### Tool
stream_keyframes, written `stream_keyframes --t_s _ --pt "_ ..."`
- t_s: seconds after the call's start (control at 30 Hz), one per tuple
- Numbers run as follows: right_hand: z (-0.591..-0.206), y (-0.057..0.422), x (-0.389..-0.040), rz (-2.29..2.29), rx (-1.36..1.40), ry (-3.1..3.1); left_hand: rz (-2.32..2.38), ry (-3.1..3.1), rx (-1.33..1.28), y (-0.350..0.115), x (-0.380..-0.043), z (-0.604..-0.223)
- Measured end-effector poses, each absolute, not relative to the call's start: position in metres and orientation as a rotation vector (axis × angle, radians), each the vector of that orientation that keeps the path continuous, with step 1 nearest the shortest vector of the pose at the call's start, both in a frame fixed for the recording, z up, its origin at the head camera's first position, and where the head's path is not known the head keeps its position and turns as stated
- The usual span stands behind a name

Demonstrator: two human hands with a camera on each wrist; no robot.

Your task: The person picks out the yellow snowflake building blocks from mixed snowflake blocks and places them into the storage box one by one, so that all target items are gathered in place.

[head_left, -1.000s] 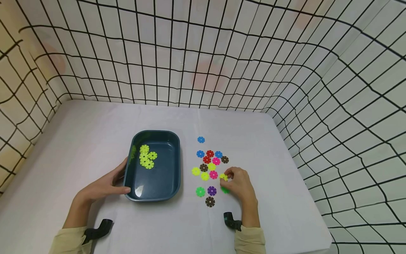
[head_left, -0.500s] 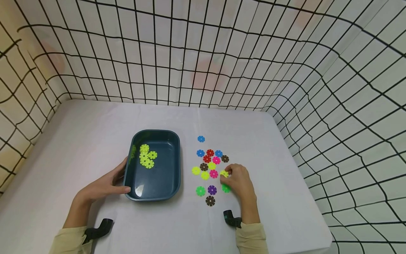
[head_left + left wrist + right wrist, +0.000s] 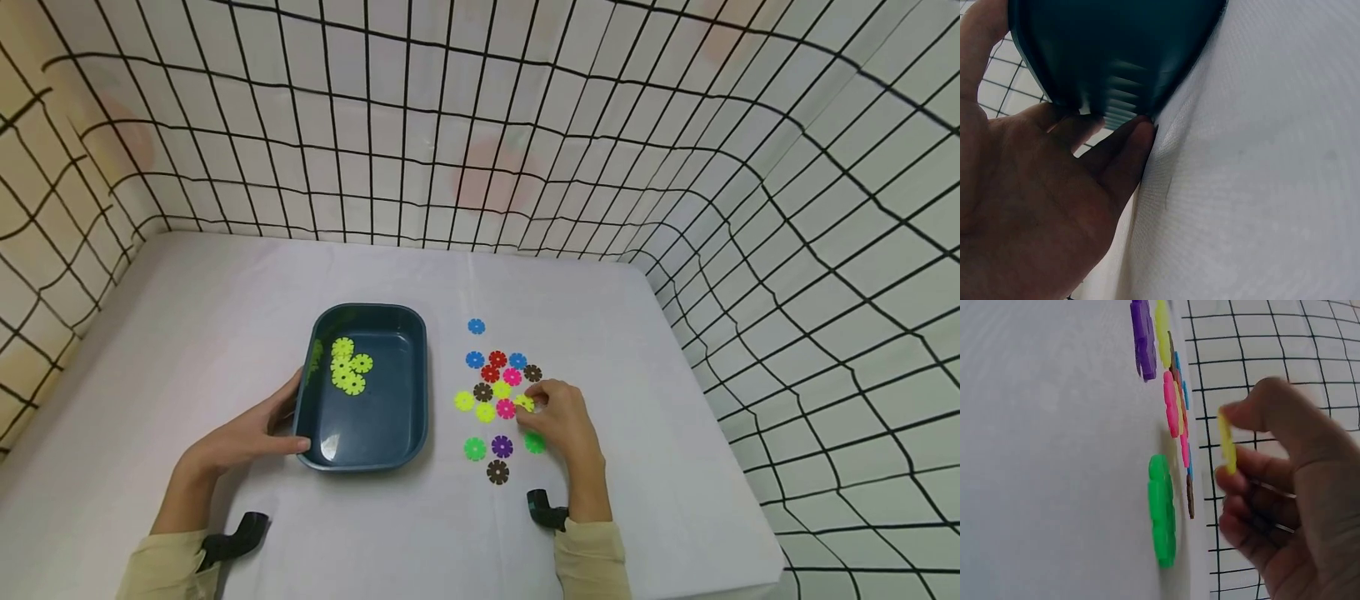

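My right hand pinches a yellow notched plastic disc between thumb and fingertips, held up off the table in the right wrist view. Below it lies a green disc, and a pink disc is close on its left. My left hand holds the left side of a dark blue-green tray. The thumb touches the rim near the front left corner, while the bent fingers press against the outer wall in the left wrist view. Several yellow discs lie inside the tray, towards its back left.
Loose discs lie right of the tray: a far blue disc, red disc, purple disc, brown disc and several others. White cloth covers the table. Black wire mesh stands around the back and sides.
My right hand has shifted slightly left and away from me with the yellow disc, uncovering more of the green disc. The left hand stays on the tray.
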State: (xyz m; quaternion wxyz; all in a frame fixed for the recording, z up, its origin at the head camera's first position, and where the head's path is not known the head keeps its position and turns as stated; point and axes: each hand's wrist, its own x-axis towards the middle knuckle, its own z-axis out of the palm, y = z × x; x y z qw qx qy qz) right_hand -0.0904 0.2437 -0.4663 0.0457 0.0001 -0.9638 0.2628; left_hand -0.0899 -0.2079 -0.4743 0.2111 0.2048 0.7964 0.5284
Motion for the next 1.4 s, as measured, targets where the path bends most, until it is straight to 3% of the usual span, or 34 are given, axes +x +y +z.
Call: stream_keyframes --t_s 0.37,1.4 --pt "-0.448 0.218 -0.109 1.032 0.534 -2.752 1.497 2.192 0.558 -0.208 -0.090 -0.473" --pt "-0.387 0.131 -0.145 0.942 0.996 -2.613 1.530 2.151 0.563 -0.210 -0.091 -0.474"
